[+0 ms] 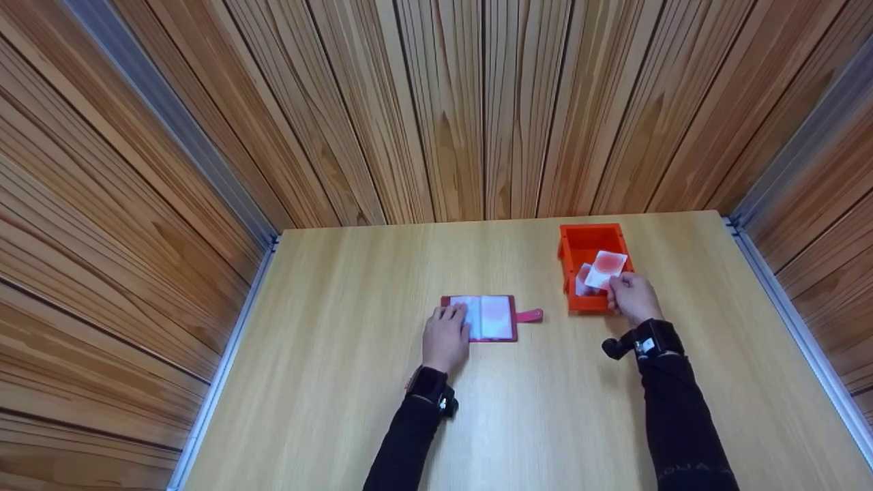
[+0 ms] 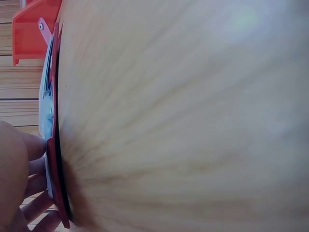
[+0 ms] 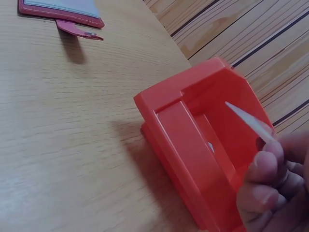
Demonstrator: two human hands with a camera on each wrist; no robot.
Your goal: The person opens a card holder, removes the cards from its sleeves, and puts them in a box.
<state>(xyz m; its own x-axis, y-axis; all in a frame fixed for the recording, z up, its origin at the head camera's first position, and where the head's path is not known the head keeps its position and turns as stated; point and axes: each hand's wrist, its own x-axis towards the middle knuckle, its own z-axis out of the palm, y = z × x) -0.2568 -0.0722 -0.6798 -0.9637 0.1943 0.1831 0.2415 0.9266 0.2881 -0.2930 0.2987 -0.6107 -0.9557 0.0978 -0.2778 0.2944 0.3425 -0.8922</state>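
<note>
An open card holder (image 1: 496, 320) with a red cover and clear sleeves lies flat on the table. Over its left side rests my left hand (image 1: 447, 337), the fingers on the sleeve and the thumb at the edge in the left wrist view. My right hand (image 1: 635, 300) pinches a white card (image 1: 607, 264) with a reddish round print by its corner, above the orange-red bin (image 1: 590, 228). Edge-on in the right wrist view, that card (image 3: 248, 120) shows as a thin strip. Another pale card (image 1: 582, 281) is inside the bin, partly covered by the held one.
A pink snap strap (image 1: 530, 316) sticks out from the holder's right side toward the bin. Wood-plank panels (image 1: 443, 123) rise behind the table (image 1: 327, 354) and on both sides, with metal rails (image 1: 225, 361) along the side edges.
</note>
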